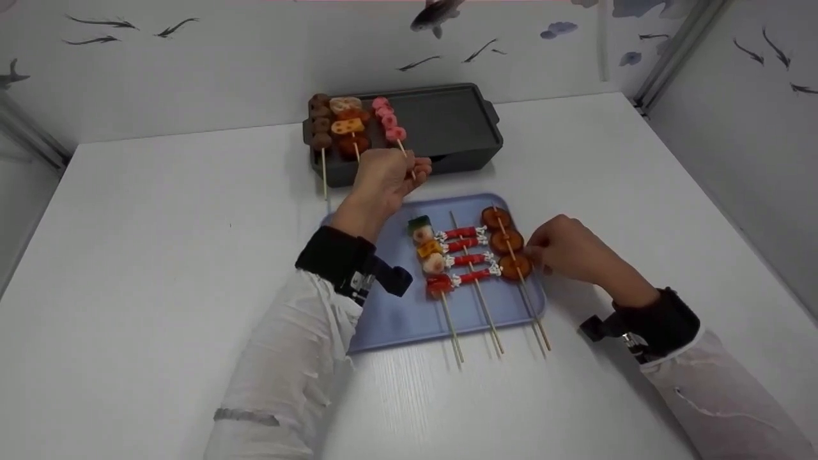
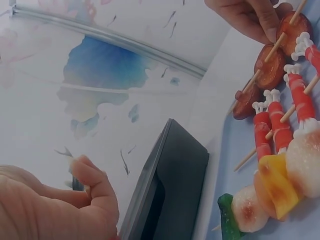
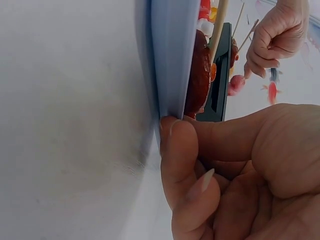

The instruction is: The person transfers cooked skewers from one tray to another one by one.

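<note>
My left hand [image 1: 391, 176] pinches the bare stick of a skewer of pink balls [image 1: 390, 121], which lies on the dark grey grill [image 1: 447, 118]. Left of it on the grill are a skewer of brown balls [image 1: 321, 124] and a mixed skewer [image 1: 347, 126]. My right hand [image 1: 569, 249] grips the right rim of the blue tray [image 3: 172, 60] between thumb and fingers. Closest to that hand on the tray is a skewer of round brown slices [image 1: 507, 241]. Beside it lie a skewer of red-and-white pieces [image 1: 466, 246] and a mixed vegetable skewer [image 1: 429, 255].
The grill stands at the back of the white table [image 1: 160, 255], near a wall [image 1: 223, 64] painted with fish. Stick ends of the tray's skewers poke out past its front edge. A side wall [image 1: 754, 115] rises on the right.
</note>
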Motion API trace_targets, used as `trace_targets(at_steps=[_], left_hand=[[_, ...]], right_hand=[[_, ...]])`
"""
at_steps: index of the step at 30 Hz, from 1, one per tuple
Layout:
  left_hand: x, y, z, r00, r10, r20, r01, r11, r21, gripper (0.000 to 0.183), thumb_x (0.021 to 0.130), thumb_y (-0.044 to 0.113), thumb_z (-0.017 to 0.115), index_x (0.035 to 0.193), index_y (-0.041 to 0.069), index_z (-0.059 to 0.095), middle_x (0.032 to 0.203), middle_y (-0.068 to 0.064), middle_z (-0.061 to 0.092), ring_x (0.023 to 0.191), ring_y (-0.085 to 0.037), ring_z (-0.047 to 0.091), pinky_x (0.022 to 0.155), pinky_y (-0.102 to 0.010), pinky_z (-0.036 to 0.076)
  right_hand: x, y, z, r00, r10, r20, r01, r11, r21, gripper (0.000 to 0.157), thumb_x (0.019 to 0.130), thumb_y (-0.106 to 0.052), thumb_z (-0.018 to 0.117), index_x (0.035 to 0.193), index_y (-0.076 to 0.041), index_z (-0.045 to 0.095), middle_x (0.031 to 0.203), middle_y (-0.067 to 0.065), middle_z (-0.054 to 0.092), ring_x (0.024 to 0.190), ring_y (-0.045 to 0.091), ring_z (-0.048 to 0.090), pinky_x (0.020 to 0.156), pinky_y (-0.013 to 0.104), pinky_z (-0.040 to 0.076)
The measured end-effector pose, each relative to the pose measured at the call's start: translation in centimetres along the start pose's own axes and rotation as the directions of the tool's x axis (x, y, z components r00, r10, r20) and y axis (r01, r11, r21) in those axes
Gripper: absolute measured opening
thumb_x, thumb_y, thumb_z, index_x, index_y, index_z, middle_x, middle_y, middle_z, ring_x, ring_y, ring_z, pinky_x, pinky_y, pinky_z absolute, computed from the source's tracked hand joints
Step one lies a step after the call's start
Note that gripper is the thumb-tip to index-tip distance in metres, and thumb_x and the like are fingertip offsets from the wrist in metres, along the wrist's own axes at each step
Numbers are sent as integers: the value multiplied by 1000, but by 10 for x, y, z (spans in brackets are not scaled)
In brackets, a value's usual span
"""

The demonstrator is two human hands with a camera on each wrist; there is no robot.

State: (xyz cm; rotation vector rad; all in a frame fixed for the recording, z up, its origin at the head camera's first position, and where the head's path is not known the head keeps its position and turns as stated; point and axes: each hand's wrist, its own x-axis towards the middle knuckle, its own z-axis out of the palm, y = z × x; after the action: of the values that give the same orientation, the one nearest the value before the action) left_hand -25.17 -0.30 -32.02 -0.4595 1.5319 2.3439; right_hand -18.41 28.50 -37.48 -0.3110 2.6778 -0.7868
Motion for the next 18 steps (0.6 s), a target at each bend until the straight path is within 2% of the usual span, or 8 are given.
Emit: trace_targets(at_steps=[3, 9, 13, 18], left_hand=[[-3, -1, -3, 1000, 11, 27, -12, 1000, 23, 38, 110, 2, 50, 147, -6, 52, 120, -23, 69, 90, -23, 67, 73, -23, 58], [-16, 0, -8, 997, 22, 78, -27, 997, 70, 36, 108, 1, 54, 143, -7, 55, 118, -22, 70, 96, -26, 71, 86, -29, 60], [-29, 1, -12, 993, 36, 112, -49, 992, 116, 30, 106, 0, 58, 135, -7, 62, 114, -21, 71, 93, -26, 74, 88, -31, 61], [-47, -2, -18, 981, 73, 179, -106, 977, 186, 24, 104, 0, 62, 126, -6, 67, 108, -21, 72, 88, -24, 74, 87, -33, 62]], right_hand=[[0, 0, 1, 1000, 0, -1, 0, 1000, 0, 19, 101, -7, 63, 92, 0, 78, 70, 4, 67, 63, 19, 58, 56, 33, 47], [1, 2, 3, 1000, -6, 4, 6, 1000, 4, 18, 100, -5, 62, 92, 2, 77, 70, 5, 65, 63, 19, 56, 56, 32, 46], [1, 2, 3, 1000, -5, 9, 5, 1000, 0, 18, 101, -4, 62, 93, 3, 77, 70, 5, 64, 63, 18, 55, 56, 32, 46], [1, 2, 2, 1000, -7, 1, 7, 1000, -3, 18, 100, -4, 62, 92, 2, 77, 70, 5, 63, 63, 19, 55, 55, 32, 45]])
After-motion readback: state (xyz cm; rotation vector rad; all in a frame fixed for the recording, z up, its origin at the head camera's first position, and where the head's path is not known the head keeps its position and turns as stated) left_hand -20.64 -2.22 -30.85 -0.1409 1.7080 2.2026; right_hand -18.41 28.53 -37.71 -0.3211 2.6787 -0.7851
